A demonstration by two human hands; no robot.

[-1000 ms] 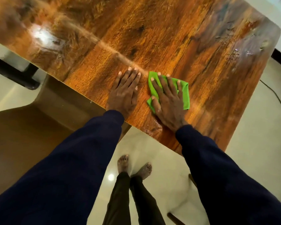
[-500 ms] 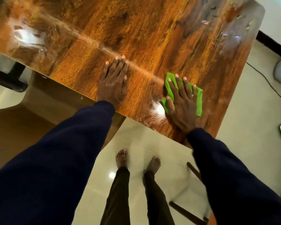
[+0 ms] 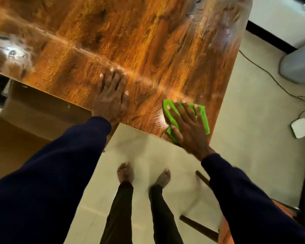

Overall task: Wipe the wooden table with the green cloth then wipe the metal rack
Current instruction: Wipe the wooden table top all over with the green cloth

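Note:
The glossy wooden table (image 3: 139,41) fills the upper part of the head view. A green cloth (image 3: 203,117) lies flat on its near right corner, close to both edges. My right hand (image 3: 187,125) presses down on the cloth with fingers spread, covering most of it. My left hand (image 3: 111,97) rests flat on the bare wood at the near edge, fingers together, holding nothing. No metal rack is in view.
A brown chair (image 3: 25,120) stands under the table's near left edge. A wooden chair's legs (image 3: 199,226) show at lower right. My bare feet (image 3: 143,175) stand on the pale tiled floor. A cable (image 3: 271,80) and white adapter (image 3: 300,128) lie at right.
My right hand has slid the green cloth rightward and toward the near corner of the table. My left hand has stayed flat on the wood near the edge.

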